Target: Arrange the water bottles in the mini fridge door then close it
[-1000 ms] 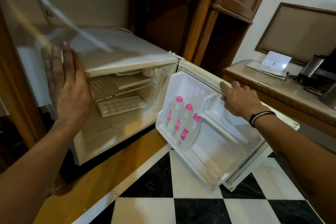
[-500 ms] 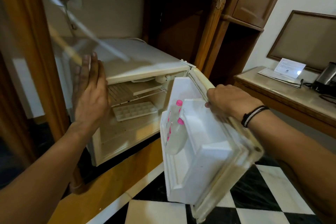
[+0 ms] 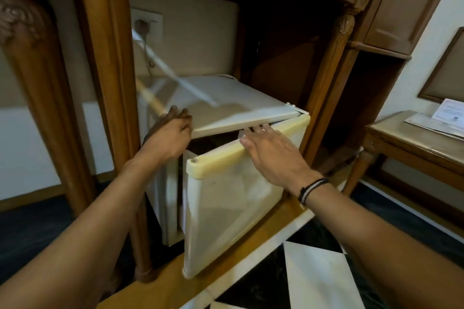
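Wooden alcove [image 3: 108,63] frames fridge door [image 3: 226,208] ajar; both hands flat, right hand [image 3: 271,155] on door edge, left hand [image 3: 168,133] on fridge corner.

Narrow gap between fridge door [image 3: 233,211] and fridge body [image 3: 233,100].

Fridge door [image 3: 226,211] swung nearly shut, bottles now hidden, right hand [image 3: 271,155] flat atop door

White mini fridge door [image 3: 226,208] nearly shut, narrow gap left.
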Tool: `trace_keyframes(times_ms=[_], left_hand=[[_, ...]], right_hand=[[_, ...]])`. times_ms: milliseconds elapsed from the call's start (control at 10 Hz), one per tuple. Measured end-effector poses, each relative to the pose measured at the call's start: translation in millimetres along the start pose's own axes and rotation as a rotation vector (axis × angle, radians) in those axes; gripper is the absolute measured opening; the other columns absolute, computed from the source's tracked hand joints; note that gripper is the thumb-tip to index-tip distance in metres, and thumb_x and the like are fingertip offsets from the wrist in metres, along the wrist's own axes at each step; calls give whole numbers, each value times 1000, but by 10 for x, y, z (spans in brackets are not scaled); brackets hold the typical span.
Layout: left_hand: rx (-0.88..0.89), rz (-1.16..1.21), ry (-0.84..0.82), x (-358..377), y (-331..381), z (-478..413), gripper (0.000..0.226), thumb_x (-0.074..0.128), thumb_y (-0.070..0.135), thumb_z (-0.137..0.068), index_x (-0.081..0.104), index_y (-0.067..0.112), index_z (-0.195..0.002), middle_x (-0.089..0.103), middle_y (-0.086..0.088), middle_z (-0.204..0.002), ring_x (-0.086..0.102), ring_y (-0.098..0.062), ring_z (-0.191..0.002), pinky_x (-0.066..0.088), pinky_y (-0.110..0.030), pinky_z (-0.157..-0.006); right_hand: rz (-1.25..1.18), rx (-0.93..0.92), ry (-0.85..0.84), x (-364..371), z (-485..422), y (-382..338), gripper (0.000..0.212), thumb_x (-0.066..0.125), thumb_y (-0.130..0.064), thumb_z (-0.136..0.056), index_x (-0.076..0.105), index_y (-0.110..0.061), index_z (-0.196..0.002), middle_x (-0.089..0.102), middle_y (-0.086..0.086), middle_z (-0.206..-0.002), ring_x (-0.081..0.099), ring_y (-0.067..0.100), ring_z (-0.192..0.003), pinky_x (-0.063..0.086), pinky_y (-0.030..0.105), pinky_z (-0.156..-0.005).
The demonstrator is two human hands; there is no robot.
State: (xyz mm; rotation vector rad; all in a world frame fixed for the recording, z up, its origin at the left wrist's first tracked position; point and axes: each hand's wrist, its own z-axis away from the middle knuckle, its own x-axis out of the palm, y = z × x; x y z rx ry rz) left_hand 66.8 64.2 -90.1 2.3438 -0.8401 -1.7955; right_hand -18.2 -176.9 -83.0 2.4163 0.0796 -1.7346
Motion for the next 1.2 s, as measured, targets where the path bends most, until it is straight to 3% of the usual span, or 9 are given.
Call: trace_keyframes(times_ms=[100,200,300,500,700,900,1000,1100,1200], left_hand=[[-19,29,-103,-98,15,-41,48,34,20,-122,56,-3,-158,38,-14,-178,23,-24,-167,15,-29,-124],[-25,-48,-158,-112,78,-70,56,29,35,-122,50,7,-165,30,-11,-182,21,-26,-170,18,-40,-133],[-26,-182,-131,-23,172,-81,61,24,41,-121,45,9,-169,23,-11,-185,19,-26,-172,18,-43,-136],[-64,-410,101,223,339,8,67,19,45,-119,50,7,-165,44,-15,-176,43,-28,-162,34,-43,-129],[-69,-451,44,165,405,57,78,11,53,-118,44,6,-171,41,-16,-178,40,-29,-166,31,-44,-133],[-127,-420,-222,-56,502,28,81,11,57,-117,25,5,-178,19,-16,-186,15,-29,-175,2,-36,-138],[-210,-377,-447,-419,821,-11,80,10,54,-118,8,4,-180,8,-16,-188,5,-28,-176,1,-38,-140],[-273,-256,-506,-851,1169,-33,80,9,55,-118,0,5,-180,3,-14,-189,3,-26,-176,3,-37,-141],[-205,-186,-536,-1821,1871,-110,79,5,59,-117,-7,13,-180,-14,-7,-187,-13,-19,-174,-7,-34,-139]], right_hand=[[-55,28,62,182,-199,-105,60,17,-47,-111,37,-16,-158,36,8,-165,29,27,-155,24,45,-127],[-101,55,150,427,-430,-157,62,20,-48,-110,31,-14,-161,34,5,-166,23,26,-157,18,43,-129],[-93,27,242,572,-491,-112,64,18,-49,-109,36,-14,-159,41,5,-163,29,27,-155,21,44,-128],[-142,-50,454,841,-598,65,64,22,-55,-109,50,-17,-152,53,3,-154,47,25,-143,32,44,-119],[-169,22,314,680,-701,86,68,17,-61,-107,49,-21,-151,50,3,-155,42,26,-146,33,42,-115],[-165,19,-69,209,-797,168,64,17,-59,-107,32,-23,-158,28,5,-167,23,29,-156,25,47,-123],[-261,-1,-370,-291,-790,169,77,16,-63,-104,10,-17,-166,2,8,-174,-3,27,-161,10,47,-129],[-314,6,-412,-822,-745,193,77,14,-61,-105,3,-15,-166,-2,8,-174,-8,24,-161,6,44,-130],[-414,21,-307,-2059,-602,336,72,11,-56,-106,13,-17,-166,12,7,-173,1,22,-161,9,39,-130]])
